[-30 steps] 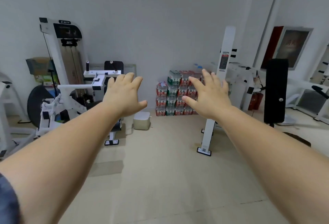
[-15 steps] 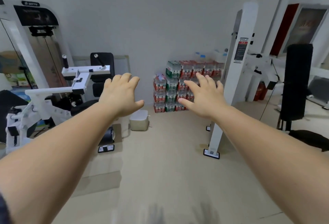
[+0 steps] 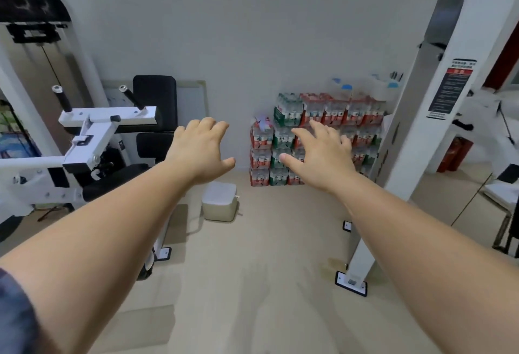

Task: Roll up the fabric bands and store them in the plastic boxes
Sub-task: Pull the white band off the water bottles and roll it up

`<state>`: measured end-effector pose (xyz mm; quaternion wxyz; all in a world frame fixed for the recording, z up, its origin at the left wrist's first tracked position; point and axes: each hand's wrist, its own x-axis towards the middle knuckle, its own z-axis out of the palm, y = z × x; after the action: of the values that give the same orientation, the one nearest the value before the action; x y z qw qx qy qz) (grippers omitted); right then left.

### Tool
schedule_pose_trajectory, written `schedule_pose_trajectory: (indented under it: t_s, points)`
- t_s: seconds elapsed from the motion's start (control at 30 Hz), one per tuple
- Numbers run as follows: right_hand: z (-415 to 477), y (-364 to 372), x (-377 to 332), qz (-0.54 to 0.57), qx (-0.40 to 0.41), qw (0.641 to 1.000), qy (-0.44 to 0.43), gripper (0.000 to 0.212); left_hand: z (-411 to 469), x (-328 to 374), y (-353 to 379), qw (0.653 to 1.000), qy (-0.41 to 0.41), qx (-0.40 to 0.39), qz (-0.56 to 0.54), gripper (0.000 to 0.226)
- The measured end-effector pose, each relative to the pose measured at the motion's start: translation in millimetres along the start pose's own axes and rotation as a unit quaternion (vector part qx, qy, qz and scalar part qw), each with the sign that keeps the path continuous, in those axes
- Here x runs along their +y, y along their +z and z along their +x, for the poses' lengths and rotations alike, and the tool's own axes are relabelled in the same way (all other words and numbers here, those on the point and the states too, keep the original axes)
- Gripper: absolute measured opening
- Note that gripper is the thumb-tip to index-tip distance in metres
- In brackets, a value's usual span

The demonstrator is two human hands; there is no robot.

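Note:
Both my arms are stretched out in front of me at chest height over a beige gym floor. My left hand (image 3: 200, 150) is palm down with the fingers apart and holds nothing. My right hand (image 3: 320, 155) is also palm down, fingers spread, and empty. No fabric bands and no plastic boxes are visible in the head view.
A white weight machine (image 3: 92, 134) with black pads stands at the left. A tall white upright (image 3: 415, 134) with floor plates rises at the right. Stacked packs of water bottles (image 3: 323, 117) sit against the back wall, and a small pale box (image 3: 220, 204) rests on the floor.
The view has moved forward towards the back wall; the machine, the upright and the bottle packs loom larger. Both hands stay outstretched and empty.

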<state>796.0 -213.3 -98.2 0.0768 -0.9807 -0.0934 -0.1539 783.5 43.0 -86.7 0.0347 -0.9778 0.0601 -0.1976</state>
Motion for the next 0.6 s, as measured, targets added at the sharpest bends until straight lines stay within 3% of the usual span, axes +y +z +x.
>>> schedule_pose_trajectory:
  t_s: [0.2,0.6]
  points:
    - [130.4,74.4,27.8,-0.008,-0.032,0.999,0.014,0.072,114.8,-30.0,92.5,0.999,-0.009,0.01,-0.052,0.074]
    - [382.7,203.9,63.8,0.022,-0.114,0.989,0.094,0.07,379.8,-94.7,259.1,0.992,0.012,-0.089,-0.086,0.072]
